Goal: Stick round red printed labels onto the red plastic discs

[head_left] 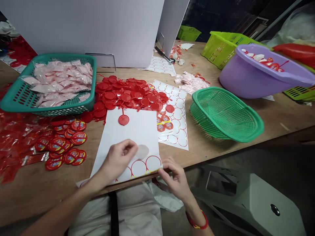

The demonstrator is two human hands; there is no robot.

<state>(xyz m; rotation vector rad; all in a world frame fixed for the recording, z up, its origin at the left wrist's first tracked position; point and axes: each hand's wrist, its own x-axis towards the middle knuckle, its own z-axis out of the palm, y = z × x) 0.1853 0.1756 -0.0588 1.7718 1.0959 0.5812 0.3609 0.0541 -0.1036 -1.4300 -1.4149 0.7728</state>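
My left hand (121, 156) is closed in a pinch on the edge of a round pale sticker (142, 151), held over a white sticker sheet (133, 132). Red-outlined circles run along the near edge of this sheet. At its near right corner, my right hand (176, 178) grips the edge between thumb and fingers. A single red plastic disc (123, 120) with a thin stem lies on the far part of the sheet. Behind it spreads a heap of similar red discs (128, 93). Red discs with printed labels (62, 144) are piled to the left.
A teal basket (14, 101) of pink-white packets stands back left. To the right are a green basket (226, 114), a purple tub (241, 78) and a lime crate (219, 49). Another sticker sheet (179, 114) lies beside the heap. A white partition (98, 29) rises behind.
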